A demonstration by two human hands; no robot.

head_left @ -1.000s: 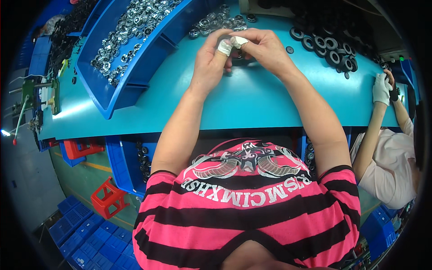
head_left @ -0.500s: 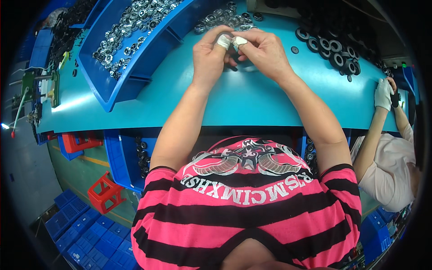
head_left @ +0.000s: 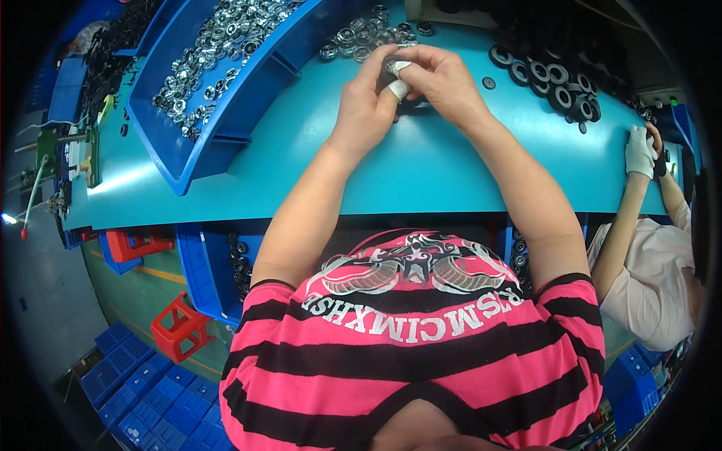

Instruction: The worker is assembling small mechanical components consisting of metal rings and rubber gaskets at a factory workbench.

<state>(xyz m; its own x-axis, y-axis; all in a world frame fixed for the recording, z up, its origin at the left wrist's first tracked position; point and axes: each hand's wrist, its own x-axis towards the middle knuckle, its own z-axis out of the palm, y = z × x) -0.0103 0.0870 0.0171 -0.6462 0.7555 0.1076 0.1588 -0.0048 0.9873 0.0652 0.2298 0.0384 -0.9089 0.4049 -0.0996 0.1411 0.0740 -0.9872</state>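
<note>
My left hand and my right hand meet over the turquoise table, fingers curled round a small black rubber ring that is mostly hidden. Whether a chrome piece sits inside it I cannot tell. White wrapping covers both thumbs, which press close together on the ring. Just beyond my hands lies a loose cluster of shiny chrome wheel hubs. More chrome hubs fill the slanted blue tray to the left.
Black rubber rings are heaped at the right, and a single small disc lies nearer my right hand. A green hand-lever device stands at the left end. At far right, a co-worker's gloved hand is over the table. Red stools stand below.
My left hand has shifted slightly right, and its wrapped thumb has come lower, under the right thumb. Both hands have drawn closer together round the ring.
</note>
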